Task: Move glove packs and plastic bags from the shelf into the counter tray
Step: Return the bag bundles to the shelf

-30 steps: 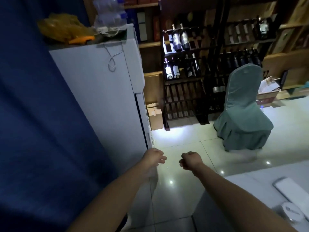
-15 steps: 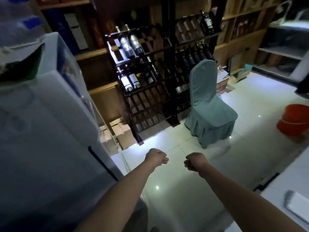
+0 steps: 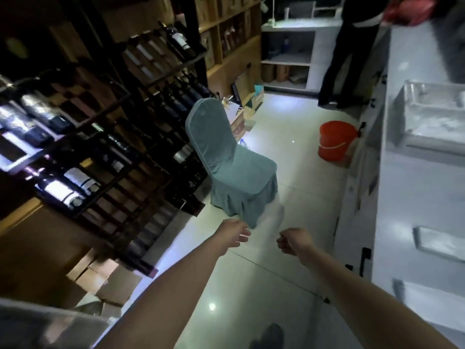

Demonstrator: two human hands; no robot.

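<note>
Both arms are reaching out forward over the tiled floor (image 3: 289,127), nothing in either hand. The left hand (image 3: 232,235) is hanging loose with fingers a little apart and empty; the right hand (image 3: 293,241) is curling into a loose fist, clamped on nothing that shows. Judging by this, the person is walking between shelf and counter, in a transit step, not carrying. On the right the white counter (image 3: 402,197) is running along the wall, and on it a clear tray (image 3: 412,137) is sitting with what looks like shiny plastic packs or bags in it; too blurred to count them or tell gloves from bags. No glove packs are showing clearly anywhere else, and which shelf is the source I cannot tell. Next move is likely calling for a turn toward a shelf to pick up more, or toward the counter; both hands are free for it. Counts: one chair (image 3: 226,159) in a teal cover standing mid-floor, one red bucket (image 3: 336,141) by the counter, one wine rack (image 3: 105,137) on the left with many bottles, not countable, and one other person (image 3: 349,51) in dark clothes standing at the far end. Two flat white items are lying on the near counter, unclear what.
</note>
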